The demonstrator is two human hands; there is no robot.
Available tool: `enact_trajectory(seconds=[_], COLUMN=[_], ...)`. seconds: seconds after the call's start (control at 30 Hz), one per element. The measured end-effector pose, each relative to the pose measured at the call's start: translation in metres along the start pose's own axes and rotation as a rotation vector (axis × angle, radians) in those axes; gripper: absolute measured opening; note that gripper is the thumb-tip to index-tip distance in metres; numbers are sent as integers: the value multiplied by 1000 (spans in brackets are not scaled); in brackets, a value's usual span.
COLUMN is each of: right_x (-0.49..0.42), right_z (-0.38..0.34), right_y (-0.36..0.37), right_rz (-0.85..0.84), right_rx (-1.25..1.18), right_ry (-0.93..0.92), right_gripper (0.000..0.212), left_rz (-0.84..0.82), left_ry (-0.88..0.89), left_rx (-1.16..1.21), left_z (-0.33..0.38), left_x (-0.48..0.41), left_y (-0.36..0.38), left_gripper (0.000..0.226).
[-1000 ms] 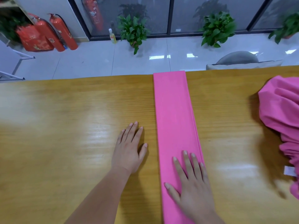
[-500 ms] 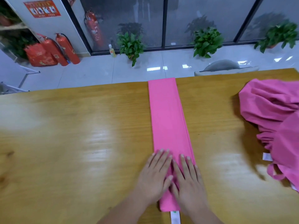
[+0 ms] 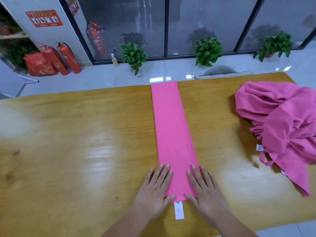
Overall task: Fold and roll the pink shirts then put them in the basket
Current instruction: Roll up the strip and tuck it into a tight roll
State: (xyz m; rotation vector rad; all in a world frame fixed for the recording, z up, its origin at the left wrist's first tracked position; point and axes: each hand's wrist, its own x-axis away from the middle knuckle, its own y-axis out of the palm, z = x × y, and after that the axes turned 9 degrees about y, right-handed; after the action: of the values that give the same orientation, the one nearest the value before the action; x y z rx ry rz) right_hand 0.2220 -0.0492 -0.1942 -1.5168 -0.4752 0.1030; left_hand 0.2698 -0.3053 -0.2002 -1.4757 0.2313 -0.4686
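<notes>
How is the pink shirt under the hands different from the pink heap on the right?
The folded shirt is a long, flat, smooth strip; the heap is bunched and wrinkled. The folded shirt lies in the middle; the heap sits to the right. The left hand and right hand press on the folded shirt's near end; nothing touches the heap. Both are the same pink.

Print on the red wall poster and white shirt tag is unreadable.

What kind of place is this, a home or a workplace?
Probably an office or similar workplace: red fire extinguishers stand beside tall glass panels, a red notice hangs on the wall, and potted plants line the floor.
</notes>
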Motion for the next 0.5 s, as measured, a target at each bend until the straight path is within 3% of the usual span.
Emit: enact_trajectory(seconds=[0.17, 0.37, 0.5], right_x=[19, 56, 73], right_z=[13, 48, 74], right_y=[6, 12, 18], right_rz=[45, 56, 90], right_rx=[22, 96, 86], right_ry=[-41, -239, -291], right_gripper=[85, 77, 73], left_rz=[8, 57, 80], left_ry=[-83, -30, -104], left_rx=[27, 55, 125], left_z=[24, 42, 52], left_x=[22, 65, 77], left_y=[8, 11, 3], left_gripper=[74, 55, 49])
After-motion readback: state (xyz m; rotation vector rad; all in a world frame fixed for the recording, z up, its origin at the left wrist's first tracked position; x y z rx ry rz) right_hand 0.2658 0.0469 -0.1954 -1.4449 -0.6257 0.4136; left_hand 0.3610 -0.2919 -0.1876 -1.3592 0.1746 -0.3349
